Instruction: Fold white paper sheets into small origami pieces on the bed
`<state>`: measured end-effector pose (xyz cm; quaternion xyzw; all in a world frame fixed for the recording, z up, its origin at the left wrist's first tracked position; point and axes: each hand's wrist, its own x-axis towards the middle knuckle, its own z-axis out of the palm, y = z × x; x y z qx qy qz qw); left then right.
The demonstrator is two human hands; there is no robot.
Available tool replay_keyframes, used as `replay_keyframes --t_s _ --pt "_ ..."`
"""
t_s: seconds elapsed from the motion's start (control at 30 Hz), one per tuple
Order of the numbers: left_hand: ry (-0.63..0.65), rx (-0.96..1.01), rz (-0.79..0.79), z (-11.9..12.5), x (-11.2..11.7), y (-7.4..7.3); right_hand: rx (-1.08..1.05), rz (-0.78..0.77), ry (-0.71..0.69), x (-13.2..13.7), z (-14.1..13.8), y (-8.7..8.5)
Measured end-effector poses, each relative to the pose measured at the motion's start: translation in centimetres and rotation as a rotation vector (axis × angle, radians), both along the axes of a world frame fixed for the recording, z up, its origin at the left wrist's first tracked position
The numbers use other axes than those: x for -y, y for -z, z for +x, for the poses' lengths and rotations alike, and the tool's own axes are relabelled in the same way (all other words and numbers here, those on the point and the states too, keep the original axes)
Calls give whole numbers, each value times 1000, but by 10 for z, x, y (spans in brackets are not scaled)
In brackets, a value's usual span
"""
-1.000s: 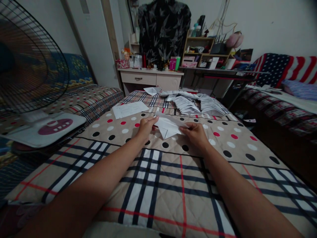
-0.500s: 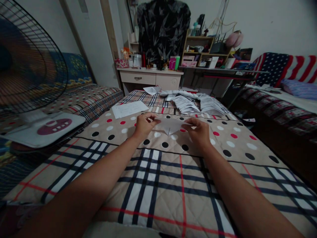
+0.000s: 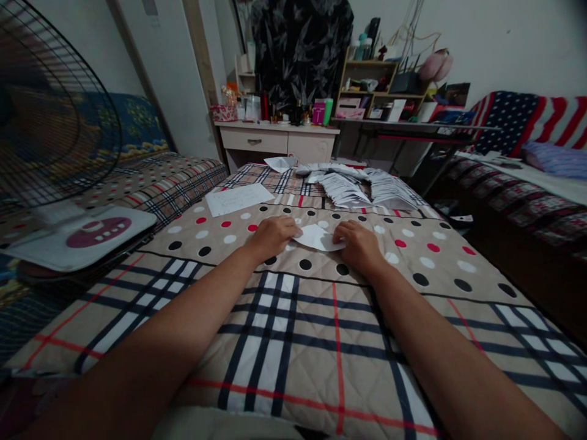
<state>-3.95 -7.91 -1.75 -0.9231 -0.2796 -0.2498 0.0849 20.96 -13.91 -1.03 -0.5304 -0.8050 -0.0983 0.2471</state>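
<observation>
Between my hands a folded white sheet of paper (image 3: 317, 237) lies low over the dotted band of the bedspread (image 3: 321, 342). Its far edge rises to a blunt point in the middle. My left hand (image 3: 276, 236) pinches the left corner, thumb and fingers pressed together. At the right corner, my right hand (image 3: 358, 243) has its fingers curled closed on the paper, hiding that end. Beyond, to the left, a flat white sheet with faint writing (image 3: 239, 199) rests on the bedspread.
Stacks of folded papers (image 3: 346, 190) spread over the far end of the bed, beside another folded paper (image 3: 279, 163). A standing fan (image 3: 59, 122) is close on the left. Behind the bed stands a white dresser (image 3: 266, 142) crowded with bottles; a second bed (image 3: 527, 165) is at right.
The paper has come down and turned: its point faced me before and now faces away. Both hands have lowered slightly with it, still holding its two ends.
</observation>
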Motion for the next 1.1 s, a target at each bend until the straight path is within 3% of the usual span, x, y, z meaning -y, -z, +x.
replay_keyframes --t_s 0.17,0.37,0.53,0.73,0.93,1.1 --pt "-31 -87 -104 4 5 -2 27 -90 -54 2 0 -1" --pt "71 -21 -192 7 7 0 48 -138 -90 8 0 -6" --pt "93 92 -348 10 3 5 -141 -251 -54 4 3 0" --pt "-5 366 -602 17 -12 16 -438 -341 146 -6 0 9" --pt "-152 410 -664 19 -18 18 -537 -391 183 -11 0 10" --pt "-172 405 -668 20 -19 19 -616 -420 179 -12 3 14"
